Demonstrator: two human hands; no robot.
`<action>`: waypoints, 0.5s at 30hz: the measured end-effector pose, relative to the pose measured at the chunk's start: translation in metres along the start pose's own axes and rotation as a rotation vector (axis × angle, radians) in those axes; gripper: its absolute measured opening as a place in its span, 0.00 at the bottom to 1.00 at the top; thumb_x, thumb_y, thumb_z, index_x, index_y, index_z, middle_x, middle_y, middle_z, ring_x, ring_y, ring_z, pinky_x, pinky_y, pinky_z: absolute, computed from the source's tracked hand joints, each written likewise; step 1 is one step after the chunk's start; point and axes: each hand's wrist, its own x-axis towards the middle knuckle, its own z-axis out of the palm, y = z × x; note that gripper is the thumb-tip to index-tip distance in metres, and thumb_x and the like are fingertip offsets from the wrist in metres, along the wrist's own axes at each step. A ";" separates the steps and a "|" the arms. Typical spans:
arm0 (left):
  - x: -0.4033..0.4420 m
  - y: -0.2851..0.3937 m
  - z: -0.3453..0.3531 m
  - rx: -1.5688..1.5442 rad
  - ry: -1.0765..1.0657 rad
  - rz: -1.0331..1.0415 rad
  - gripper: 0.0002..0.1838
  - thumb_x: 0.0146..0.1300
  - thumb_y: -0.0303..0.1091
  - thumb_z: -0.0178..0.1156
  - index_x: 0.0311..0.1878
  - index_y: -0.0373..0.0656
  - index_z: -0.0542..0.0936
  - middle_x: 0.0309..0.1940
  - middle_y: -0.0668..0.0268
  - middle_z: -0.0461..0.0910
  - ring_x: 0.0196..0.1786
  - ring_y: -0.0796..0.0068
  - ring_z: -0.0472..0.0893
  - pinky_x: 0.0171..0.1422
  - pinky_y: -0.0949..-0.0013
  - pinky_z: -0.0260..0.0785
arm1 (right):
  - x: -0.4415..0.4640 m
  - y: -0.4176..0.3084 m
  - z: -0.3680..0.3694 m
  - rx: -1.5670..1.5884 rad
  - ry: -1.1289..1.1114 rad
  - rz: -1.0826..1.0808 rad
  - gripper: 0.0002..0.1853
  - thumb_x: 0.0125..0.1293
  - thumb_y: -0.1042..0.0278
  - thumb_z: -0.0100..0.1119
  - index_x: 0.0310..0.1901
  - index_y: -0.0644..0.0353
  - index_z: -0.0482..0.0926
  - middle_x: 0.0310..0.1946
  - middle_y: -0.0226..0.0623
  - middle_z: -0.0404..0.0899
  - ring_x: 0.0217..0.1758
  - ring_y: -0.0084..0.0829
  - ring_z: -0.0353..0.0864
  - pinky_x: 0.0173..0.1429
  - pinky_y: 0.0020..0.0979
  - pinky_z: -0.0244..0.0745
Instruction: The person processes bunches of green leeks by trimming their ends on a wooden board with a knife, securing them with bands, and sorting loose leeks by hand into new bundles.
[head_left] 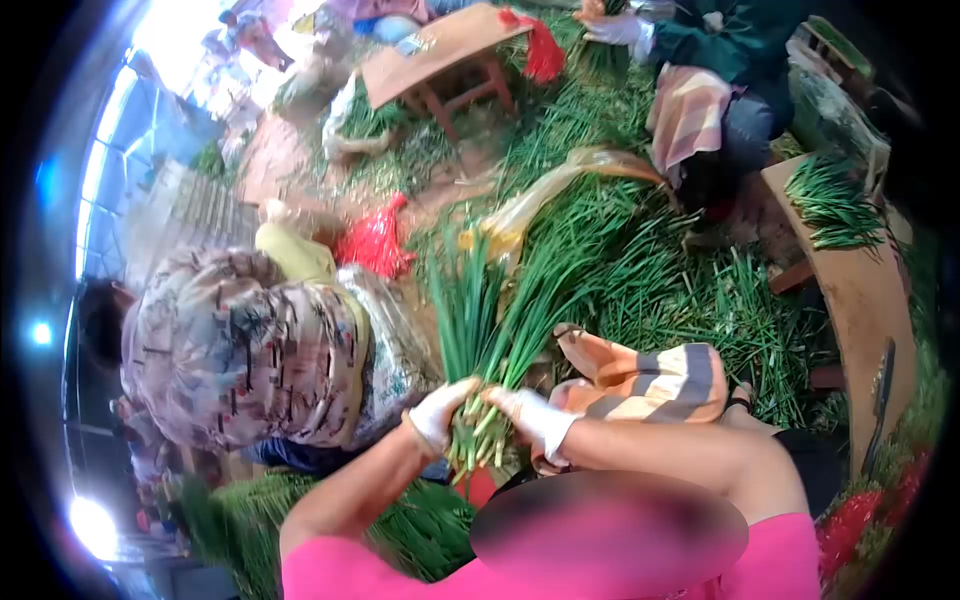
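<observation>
My left hand [441, 410], in a white glove, is wrapped around the lower stalks of a bunch of green onions [468, 310]. My right hand [537, 416], also gloved in white, closes on the same bunch from the other side. Pale root ends stick out below both hands, towards my body. Above the hands the long green leaves fan apart into a left and a right part. Some fingers are hidden behind the stalks. Beside my right wrist lies a striped orange, white and grey cloth [645, 380].
Loose green leaves [640, 250] cover the ground ahead. To the right stands a wooden board [865, 320] with a knife [880, 405] and a small bunch [833, 200]. A person in a patterned shirt [240, 350] bends close on my left. Another person [730, 50] works ahead, near a low wooden table [445, 50].
</observation>
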 end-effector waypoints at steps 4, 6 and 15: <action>-0.039 -0.016 0.025 0.204 -0.031 0.345 0.25 0.59 0.32 0.63 0.60 0.40 0.72 0.49 0.62 0.79 0.48 0.68 0.80 0.53 0.63 0.74 | -0.012 0.030 0.000 -0.300 0.054 -0.326 0.20 0.63 0.51 0.57 0.43 0.61 0.81 0.35 0.30 0.82 0.33 0.22 0.77 0.40 0.29 0.73; -0.050 -0.019 0.062 0.251 -0.130 0.478 0.28 0.57 0.30 0.64 0.62 0.38 0.70 0.54 0.60 0.77 0.55 0.67 0.78 0.61 0.63 0.70 | -0.032 0.030 -0.008 -0.384 0.121 -0.448 0.16 0.63 0.58 0.60 0.41 0.64 0.80 0.32 0.28 0.80 0.33 0.19 0.74 0.40 0.26 0.72; -0.024 -0.001 0.295 0.681 -0.558 0.574 0.25 0.58 0.22 0.56 0.61 0.39 0.69 0.48 0.62 0.79 0.26 0.83 0.74 0.25 0.80 0.64 | -0.209 -0.040 -0.075 -0.085 0.449 -1.121 0.18 0.57 0.77 0.57 0.51 0.63 0.71 0.31 0.34 0.80 0.29 0.27 0.81 0.36 0.28 0.77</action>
